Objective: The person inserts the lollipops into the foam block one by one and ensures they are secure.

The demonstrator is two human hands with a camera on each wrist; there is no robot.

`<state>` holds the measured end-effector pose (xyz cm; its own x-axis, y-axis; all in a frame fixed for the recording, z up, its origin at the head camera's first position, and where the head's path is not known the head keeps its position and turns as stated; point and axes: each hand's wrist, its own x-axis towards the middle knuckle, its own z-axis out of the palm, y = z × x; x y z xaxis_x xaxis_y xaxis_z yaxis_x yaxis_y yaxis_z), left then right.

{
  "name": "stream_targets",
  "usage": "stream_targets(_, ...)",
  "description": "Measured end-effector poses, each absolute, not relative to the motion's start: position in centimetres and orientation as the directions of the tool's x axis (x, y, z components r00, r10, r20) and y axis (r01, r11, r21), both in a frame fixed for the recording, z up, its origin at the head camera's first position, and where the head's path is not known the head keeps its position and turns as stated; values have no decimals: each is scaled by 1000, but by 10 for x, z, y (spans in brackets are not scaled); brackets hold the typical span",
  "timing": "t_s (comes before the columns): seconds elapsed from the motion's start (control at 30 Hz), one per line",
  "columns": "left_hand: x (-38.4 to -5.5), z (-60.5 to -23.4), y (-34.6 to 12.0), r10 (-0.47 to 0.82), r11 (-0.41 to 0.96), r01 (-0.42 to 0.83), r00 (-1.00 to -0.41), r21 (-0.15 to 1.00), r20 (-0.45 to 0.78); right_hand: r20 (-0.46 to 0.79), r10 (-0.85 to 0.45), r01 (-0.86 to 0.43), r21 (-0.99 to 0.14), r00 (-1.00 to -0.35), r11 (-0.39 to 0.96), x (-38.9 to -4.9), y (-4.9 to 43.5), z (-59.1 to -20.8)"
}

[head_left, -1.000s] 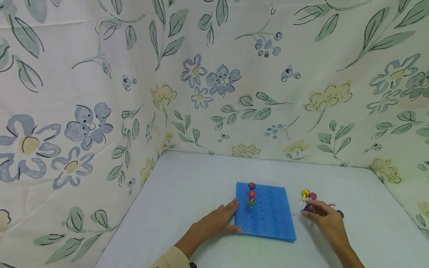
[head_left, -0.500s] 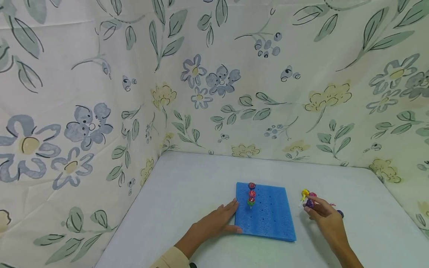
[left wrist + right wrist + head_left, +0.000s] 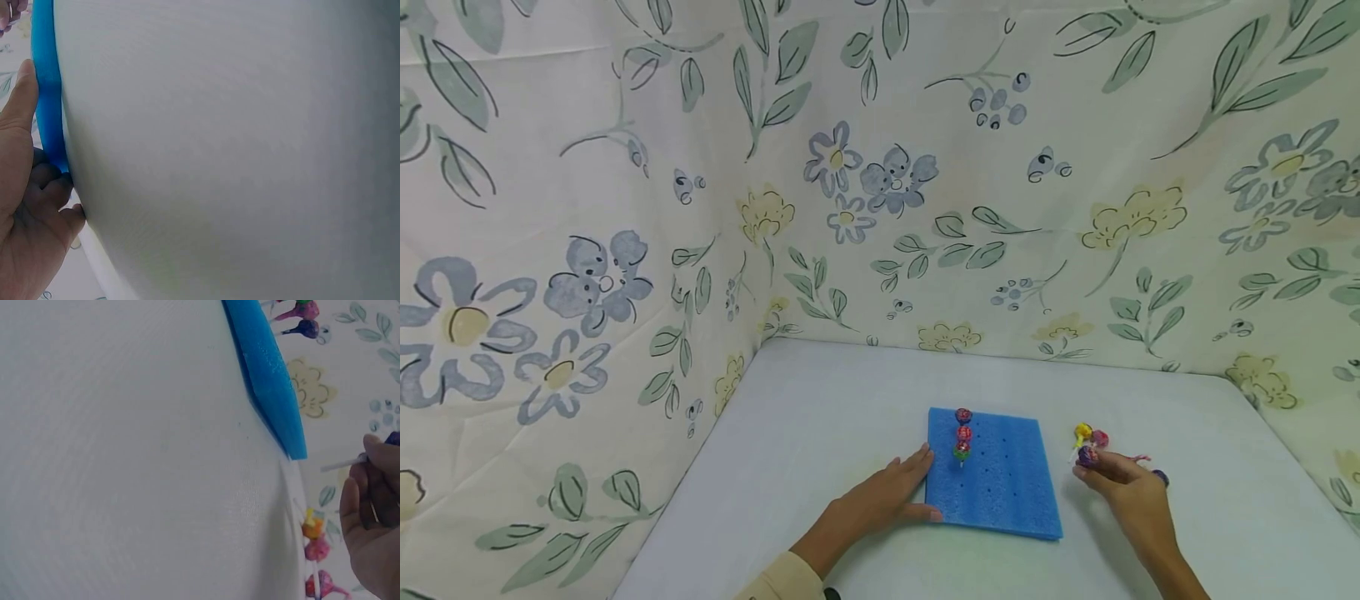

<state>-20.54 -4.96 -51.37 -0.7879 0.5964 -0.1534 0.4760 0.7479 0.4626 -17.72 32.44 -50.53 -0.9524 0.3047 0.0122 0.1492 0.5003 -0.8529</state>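
My right hand (image 3: pixel 1127 496) pinches a purple-wrapped lollipop (image 3: pixel 1087 456) between thumb and fingers. Its white stick (image 3: pixel 337 465) points out from the fingertips in the right wrist view. A blue foam block (image 3: pixel 1000 492), dotted with small holes, lies flat to the left of that hand. Three lollipops (image 3: pixel 964 433) stand upright in a row near the block's left side. My left hand (image 3: pixel 880 504) rests against the block's left edge, fingers extended and thumb at the near corner. In the left wrist view, the thumb (image 3: pixel 24 94) touches the blue edge.
Loose lollipops lie right of the block: a yellow one (image 3: pixel 1083 431), a pink one (image 3: pixel 1100 438) and a dark purple one (image 3: pixel 1161 478) partly behind the right hand. A red one (image 3: pixel 320 584) shows in the right wrist view. Floral cloth (image 3: pixel 925 275) encloses the white table (image 3: pixel 820 400).
The right hand has lifted the purple lollipop slightly and turned it, shifting a little left. The left hand and the foam block have stayed where they were.
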Motion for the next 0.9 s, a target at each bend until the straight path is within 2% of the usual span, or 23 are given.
stream_targets(0.37, -206, -514, -50, 597, 748, 479, -787, 459, -152, 50, 240, 89, -842, -969, 532, -172, 307, -498)
stream_targets(0.9, -205, -513, -49, 595, 753, 476, -788, 454, -161, 52, 183, 46, -868, -982, 494, -171, 285, -489)
